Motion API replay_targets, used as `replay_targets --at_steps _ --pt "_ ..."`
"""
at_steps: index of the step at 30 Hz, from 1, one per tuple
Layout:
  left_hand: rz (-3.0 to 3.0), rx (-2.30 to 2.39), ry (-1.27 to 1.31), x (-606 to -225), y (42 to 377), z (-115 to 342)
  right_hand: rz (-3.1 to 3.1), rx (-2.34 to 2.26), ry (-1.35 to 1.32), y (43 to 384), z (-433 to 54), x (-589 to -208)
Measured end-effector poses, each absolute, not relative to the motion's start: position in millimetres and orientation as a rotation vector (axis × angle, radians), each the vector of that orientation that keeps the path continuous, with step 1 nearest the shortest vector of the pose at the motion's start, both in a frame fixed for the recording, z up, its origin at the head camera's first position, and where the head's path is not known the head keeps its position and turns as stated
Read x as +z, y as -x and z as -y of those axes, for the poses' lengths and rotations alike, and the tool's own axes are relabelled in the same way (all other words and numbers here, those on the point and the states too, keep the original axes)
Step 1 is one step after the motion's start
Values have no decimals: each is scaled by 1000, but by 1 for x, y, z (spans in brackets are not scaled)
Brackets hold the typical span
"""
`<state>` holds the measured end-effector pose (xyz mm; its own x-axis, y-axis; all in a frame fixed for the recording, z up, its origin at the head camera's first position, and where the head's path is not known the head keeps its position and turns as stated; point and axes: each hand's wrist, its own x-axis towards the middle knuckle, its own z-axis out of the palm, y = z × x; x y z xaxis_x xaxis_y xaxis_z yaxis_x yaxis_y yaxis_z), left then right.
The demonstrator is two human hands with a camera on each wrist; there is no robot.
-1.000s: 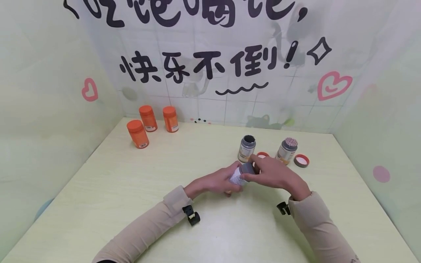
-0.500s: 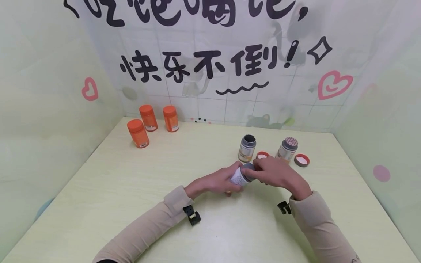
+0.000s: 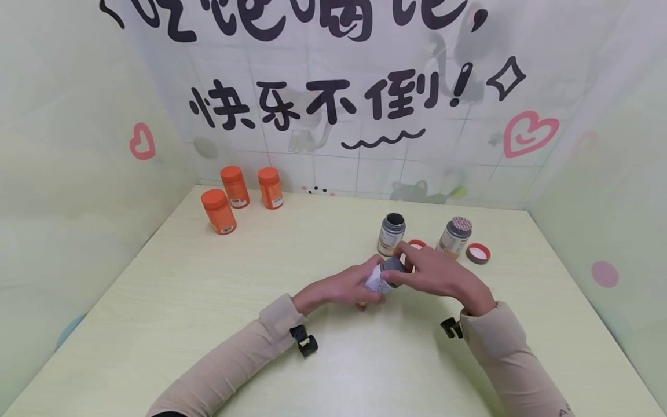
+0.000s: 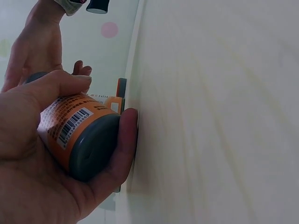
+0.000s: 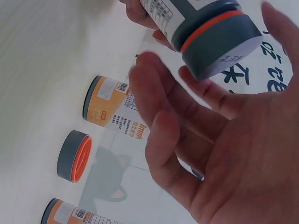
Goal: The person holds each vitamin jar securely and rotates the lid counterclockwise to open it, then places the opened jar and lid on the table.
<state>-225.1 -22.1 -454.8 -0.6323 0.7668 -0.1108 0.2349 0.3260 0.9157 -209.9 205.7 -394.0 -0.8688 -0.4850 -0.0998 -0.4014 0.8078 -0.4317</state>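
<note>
My left hand (image 3: 351, 285) grips a supplement bottle (image 3: 377, 281) around its body, tilted with its capped end toward my right hand. In the left wrist view the bottle (image 4: 70, 126) shows a dark base and an orange-and-white label with a barcode. My right hand (image 3: 435, 272) is around the dark screw cap (image 5: 224, 44). An orange ring shows between cap and neck. In the right wrist view this hand's fingers (image 5: 154, 84) are loosely bent and spread, apart from the cap, with the thumb on its other side.
Behind the hands stand an uncapped bottle (image 3: 391, 236) and a bottle with a patterned seal (image 3: 455, 234). Two loose caps lie there, one cap (image 3: 478, 253) at right and another cap (image 3: 417, 244) partly hidden. Three orange jars (image 3: 219, 213) stand at the back left.
My right hand's fingers were bunched on the cap half a second ago and now are spread wider around it. My left hand keeps its grip on the bottle, almost still.
</note>
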Motion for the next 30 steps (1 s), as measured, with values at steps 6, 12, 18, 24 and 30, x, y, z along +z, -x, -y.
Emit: replay_targets --at_steps 6,12,18,24,30 --pt "-2054 1282 -870 -454 225 22 -2888 -486 578 209 -205 -395" --pt "-2057 1286 -861 -454 225 22 -2858 -453 608 210 -205 -396" --pt "-2061 1289 -853 -455 225 21 -2807 -488 670 210 -205 -391" --pt "-2053 1295 -870 -456 225 22 -2766 -560 693 210 -205 -391" --pt "-2048 1289 -884 -456 226 23 -2827 -549 640 209 -203 -393"
